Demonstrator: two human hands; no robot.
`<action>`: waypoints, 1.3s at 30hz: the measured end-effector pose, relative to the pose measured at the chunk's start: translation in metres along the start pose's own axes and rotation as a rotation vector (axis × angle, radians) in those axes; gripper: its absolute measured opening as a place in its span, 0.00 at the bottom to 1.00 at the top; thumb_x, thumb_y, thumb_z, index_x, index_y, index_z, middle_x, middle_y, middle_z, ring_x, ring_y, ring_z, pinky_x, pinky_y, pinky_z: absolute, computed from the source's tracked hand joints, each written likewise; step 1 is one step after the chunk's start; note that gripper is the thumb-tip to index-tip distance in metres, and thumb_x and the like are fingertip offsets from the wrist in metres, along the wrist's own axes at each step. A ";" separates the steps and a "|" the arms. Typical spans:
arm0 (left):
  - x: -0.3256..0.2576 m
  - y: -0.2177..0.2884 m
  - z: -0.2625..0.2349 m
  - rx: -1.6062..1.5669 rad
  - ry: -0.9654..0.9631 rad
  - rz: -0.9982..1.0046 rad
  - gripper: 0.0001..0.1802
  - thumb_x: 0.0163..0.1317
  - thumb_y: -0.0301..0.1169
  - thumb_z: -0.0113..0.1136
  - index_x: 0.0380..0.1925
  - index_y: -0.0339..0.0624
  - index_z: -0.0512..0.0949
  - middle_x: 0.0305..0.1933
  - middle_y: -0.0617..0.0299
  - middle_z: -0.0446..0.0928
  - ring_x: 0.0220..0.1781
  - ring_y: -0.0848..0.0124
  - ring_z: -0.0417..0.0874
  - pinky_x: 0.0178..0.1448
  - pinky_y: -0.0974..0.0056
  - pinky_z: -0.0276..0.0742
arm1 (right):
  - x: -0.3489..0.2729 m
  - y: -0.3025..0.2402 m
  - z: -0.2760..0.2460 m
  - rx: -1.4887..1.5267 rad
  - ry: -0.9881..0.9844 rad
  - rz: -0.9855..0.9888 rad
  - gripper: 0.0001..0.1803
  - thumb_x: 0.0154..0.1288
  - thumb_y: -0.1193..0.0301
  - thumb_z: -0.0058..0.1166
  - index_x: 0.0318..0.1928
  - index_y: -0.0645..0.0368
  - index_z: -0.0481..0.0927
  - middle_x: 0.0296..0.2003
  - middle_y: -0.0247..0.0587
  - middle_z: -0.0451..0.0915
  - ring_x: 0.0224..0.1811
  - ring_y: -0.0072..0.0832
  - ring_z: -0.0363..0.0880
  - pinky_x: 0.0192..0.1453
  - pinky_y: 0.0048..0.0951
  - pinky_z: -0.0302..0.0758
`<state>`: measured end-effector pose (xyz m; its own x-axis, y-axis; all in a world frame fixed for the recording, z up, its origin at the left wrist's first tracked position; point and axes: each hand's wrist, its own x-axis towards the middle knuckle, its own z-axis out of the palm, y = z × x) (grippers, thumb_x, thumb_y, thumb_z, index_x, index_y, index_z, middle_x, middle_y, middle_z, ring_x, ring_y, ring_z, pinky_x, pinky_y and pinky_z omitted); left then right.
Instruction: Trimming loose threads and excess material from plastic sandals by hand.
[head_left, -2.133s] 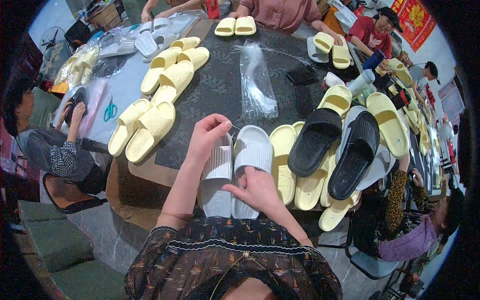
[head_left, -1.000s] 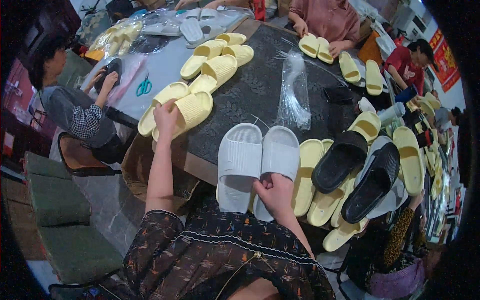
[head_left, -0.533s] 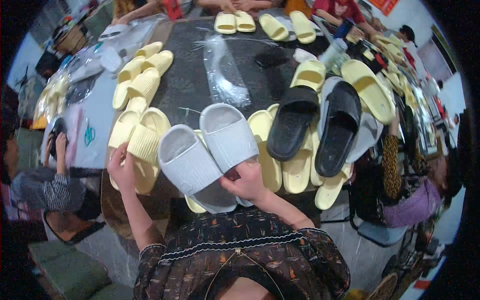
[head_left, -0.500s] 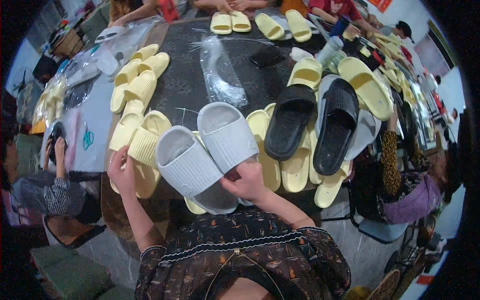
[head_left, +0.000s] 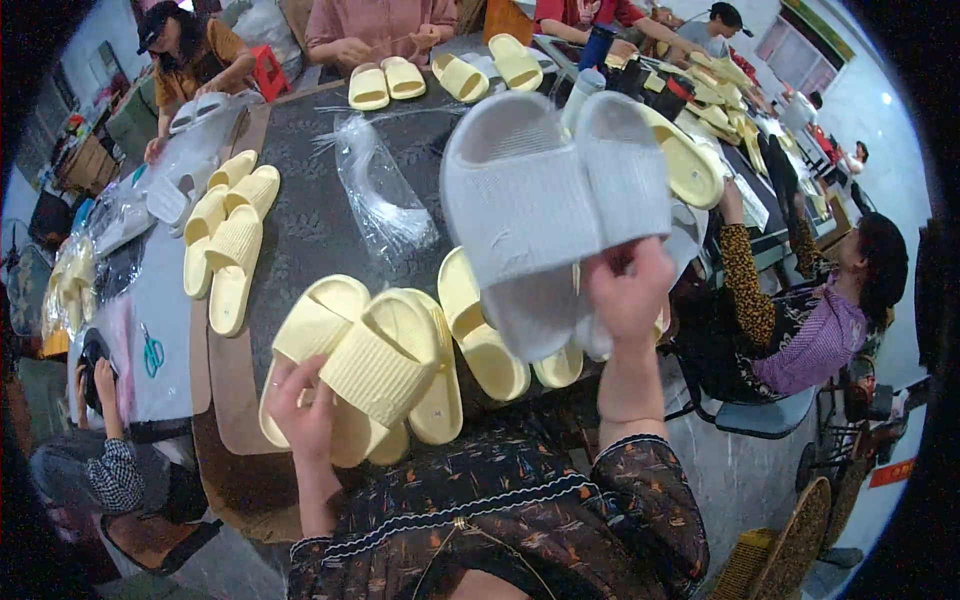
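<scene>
Raised over the right half of the table is a pair of light grey slippers, ribbed across the straps. My right hand grips them by the strap edges where the two meet, and they hide part of what lies behind. Close to the front edge, my left hand pinches a pair of pale yellow slippers at their straps, its thumb and fingers closed. Another yellow slipper lies beside that pair. More yellow slippers lie below the grey ones, partly covered by them.
On the dark patterned table lies a clear plastic bag of thin ties. Yellow slippers line its left side, others the far edge. Teal scissors lie on a side table. Co-workers sit around, one in purple at right.
The grey slippers have risen and moved right in my right hand. My left hand has drawn the yellow pair rightward, and it now overlaps the slipper beside it. The view has shifted.
</scene>
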<state>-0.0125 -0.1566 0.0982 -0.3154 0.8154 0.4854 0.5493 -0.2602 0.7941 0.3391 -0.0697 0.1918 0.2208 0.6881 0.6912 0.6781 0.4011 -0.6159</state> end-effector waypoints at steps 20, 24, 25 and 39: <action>-0.021 -0.013 0.031 0.015 -0.182 0.006 0.14 0.47 0.17 0.67 0.37 0.38 0.85 0.27 0.61 0.72 0.29 0.69 0.74 0.34 0.66 0.69 | 0.244 0.217 -0.083 -0.571 -0.307 0.523 0.29 0.52 0.45 0.69 0.27 0.63 0.83 0.21 0.37 0.79 0.18 0.24 0.75 0.22 0.29 0.69; -0.015 -0.012 0.039 -0.026 -0.211 -0.028 0.15 0.47 0.16 0.66 0.37 0.38 0.85 0.26 0.61 0.72 0.29 0.70 0.74 0.34 0.66 0.70 | 0.238 0.241 -0.102 -0.735 -0.286 0.544 0.30 0.52 0.42 0.67 0.28 0.62 0.85 0.22 0.38 0.81 0.21 0.27 0.78 0.26 0.32 0.72; -0.014 -0.012 0.040 -0.034 -0.221 -0.023 0.15 0.47 0.16 0.66 0.37 0.38 0.85 0.26 0.61 0.72 0.29 0.70 0.74 0.34 0.66 0.70 | 0.234 0.238 -0.103 -0.775 -0.285 0.482 0.31 0.52 0.41 0.66 0.31 0.61 0.86 0.23 0.39 0.82 0.24 0.29 0.80 0.31 0.33 0.75; -0.020 -0.013 0.043 -0.039 -0.110 -0.109 0.11 0.53 0.16 0.63 0.38 0.35 0.83 0.34 0.60 0.75 0.36 0.68 0.75 0.42 0.66 0.71 | 0.050 0.034 -0.005 -0.165 -0.083 -0.258 0.16 0.55 0.68 0.68 0.44 0.58 0.83 0.40 0.45 0.83 0.44 0.42 0.81 0.51 0.39 0.77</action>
<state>0.0195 -0.1472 0.0627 -0.2834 0.8910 0.3546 0.4852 -0.1857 0.8545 0.3767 -0.0253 0.2073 -0.0267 0.6258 0.7796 0.8104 0.4701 -0.3496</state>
